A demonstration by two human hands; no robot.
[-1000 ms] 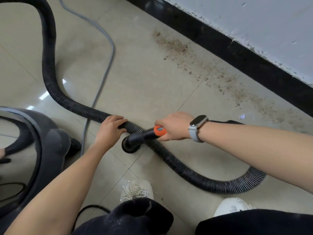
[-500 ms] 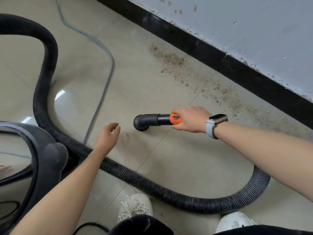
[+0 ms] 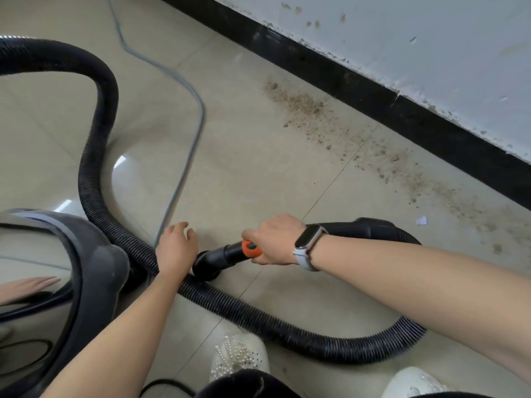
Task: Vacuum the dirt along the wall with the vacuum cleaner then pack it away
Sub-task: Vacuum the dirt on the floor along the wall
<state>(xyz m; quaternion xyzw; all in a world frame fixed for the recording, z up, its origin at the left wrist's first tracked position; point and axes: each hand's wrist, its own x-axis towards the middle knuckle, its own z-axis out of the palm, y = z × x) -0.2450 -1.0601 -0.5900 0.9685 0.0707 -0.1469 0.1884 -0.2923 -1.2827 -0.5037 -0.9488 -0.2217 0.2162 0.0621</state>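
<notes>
My right hand point(image 3: 273, 239), with a watch on its wrist, grips the black hose handle at its orange collar point(image 3: 251, 249). The handle's open black end point(image 3: 208, 265) points left and down, over the ribbed black hose point(image 3: 258, 314). My left hand point(image 3: 176, 248) hovers just left of that end with fingers loosely spread, holding nothing. The hose loops from the vacuum body point(image 3: 57, 282) at lower left, round behind me to the right. A band of brown dirt point(image 3: 359, 145) lies on the tiles along the black skirting point(image 3: 373, 90).
A grey power cord point(image 3: 189, 150) runs across the floor from the top towards the vacuum. A small white scrap point(image 3: 421, 220) lies by the dirt. My two white shoes point(image 3: 238, 357) stand at the bottom edge. The white wall point(image 3: 431, 38) is chipped.
My left hand let go of the hose a second ago. My right hand swung the handle end out, then brought it back close to my left hand above the hose.
</notes>
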